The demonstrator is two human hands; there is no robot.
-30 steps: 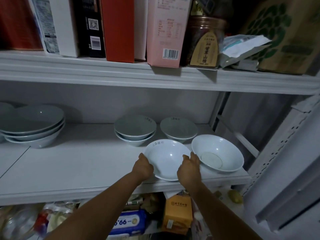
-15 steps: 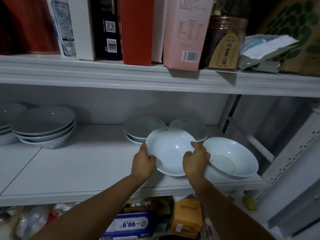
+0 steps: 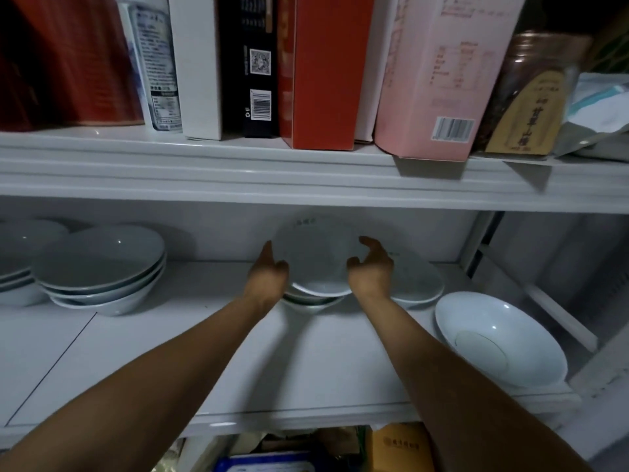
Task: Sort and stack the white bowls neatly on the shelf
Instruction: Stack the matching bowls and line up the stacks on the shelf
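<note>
Hands (image 3: 320,277) around one tilted bowl (image 3: 315,257) atop two stacked bowls (image 3: 311,301).

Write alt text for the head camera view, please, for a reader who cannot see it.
Both hands, left hand and right hand, set a white bowl onto a small bowl stack at the back of a white shelf; other bowls stand alongside.

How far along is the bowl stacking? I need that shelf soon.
Done: a three-bowl stack sits at left. In hand: both hands, left and right, are lowering a bowl onto the middle stack. Left: the front bowl and the back bowl.
</note>
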